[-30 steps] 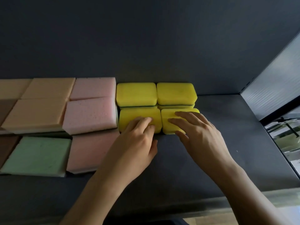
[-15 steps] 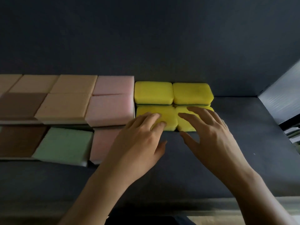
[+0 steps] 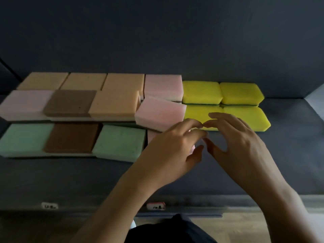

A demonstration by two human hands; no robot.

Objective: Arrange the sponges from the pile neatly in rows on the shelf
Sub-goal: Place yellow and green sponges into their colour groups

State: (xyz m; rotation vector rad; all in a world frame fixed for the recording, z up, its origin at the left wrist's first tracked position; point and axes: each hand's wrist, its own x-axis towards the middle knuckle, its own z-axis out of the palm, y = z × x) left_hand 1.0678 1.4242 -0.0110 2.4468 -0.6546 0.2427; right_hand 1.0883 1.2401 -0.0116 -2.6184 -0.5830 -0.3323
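Your left hand (image 3: 173, 151) and right hand (image 3: 240, 146) hover with fingers loosely curved and holding nothing. Their fingertips almost meet above the front pair of the yellow sponges (image 3: 240, 92). Those four sit as a tight two-by-two block along the back edge of the shelf (image 3: 289, 155), sides butted together so the rows read straight. Just left of them, a pink sponge (image 3: 161, 113) lies tilted, riding up on its neighbours. It probably needs squaring next. The pile is out of view.
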